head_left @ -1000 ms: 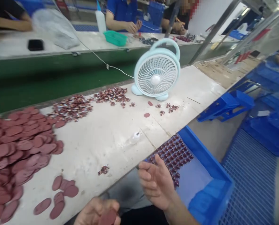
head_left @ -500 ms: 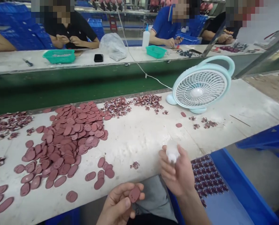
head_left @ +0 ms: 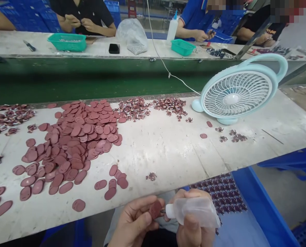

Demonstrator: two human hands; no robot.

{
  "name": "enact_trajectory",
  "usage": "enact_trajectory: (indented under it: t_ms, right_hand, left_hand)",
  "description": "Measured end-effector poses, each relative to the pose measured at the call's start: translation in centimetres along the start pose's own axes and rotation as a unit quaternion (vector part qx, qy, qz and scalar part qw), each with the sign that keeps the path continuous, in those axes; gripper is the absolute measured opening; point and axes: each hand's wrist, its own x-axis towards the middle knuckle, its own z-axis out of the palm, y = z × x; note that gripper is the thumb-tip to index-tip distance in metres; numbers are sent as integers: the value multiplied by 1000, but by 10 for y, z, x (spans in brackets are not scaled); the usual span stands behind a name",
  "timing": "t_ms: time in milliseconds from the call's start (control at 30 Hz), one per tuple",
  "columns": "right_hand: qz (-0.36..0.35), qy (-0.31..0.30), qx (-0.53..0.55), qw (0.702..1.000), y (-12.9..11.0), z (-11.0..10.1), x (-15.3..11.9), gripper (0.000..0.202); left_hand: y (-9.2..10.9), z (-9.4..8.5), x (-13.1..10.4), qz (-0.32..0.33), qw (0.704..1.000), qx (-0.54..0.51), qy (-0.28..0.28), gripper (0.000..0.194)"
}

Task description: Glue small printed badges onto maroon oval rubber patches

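My left hand (head_left: 134,223) pinches one maroon oval piece (head_left: 155,209) between thumb and fingers, below the front edge of the white worktable (head_left: 173,151). My right hand (head_left: 194,231) grips a small clear squeeze bottle (head_left: 194,211) laid sideways, its white nozzle touching the oval piece. A large heap of the same maroon ovals (head_left: 73,144) lies on the table to the left. Small dark-red decorated bits (head_left: 150,106) are piled near the table's far edge.
A pale blue desk fan (head_left: 239,92) stands at the right of the table. A blue crate (head_left: 261,212) with rows of finished pieces (head_left: 222,192) sits below right. Beyond a green conveyor belt (head_left: 91,82), other people work at a second bench with green baskets.
My right hand picked the squeeze bottle up from the table and brought it down, tipped sideways, to the oval piece in my left hand. The view swung left.
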Motion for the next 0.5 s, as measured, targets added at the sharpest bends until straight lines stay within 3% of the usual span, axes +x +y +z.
enact_trajectory:
  t_ms: [133, 200, 433, 500]
  right_hand:
    - [-137, 80, -38, 987, 11, 22, -2, 25]
    - [-157, 97, -67, 981, 15, 29, -3, 26]
    - [-110, 32, -50, 992, 8, 15, -5, 26]
    - [-52, 17, -40, 998, 4, 8, -5, 32]
  left_hand:
    - [1, -1, 0, 0, 1000, 4, -4, 41]
    - [2, -1, -1, -4, 1000, 4, 0, 41]
    - [1, -1, -2, -4, 1000, 0, 15, 43]
    - [1, 0, -2, -4, 1000, 3, 19, 43]
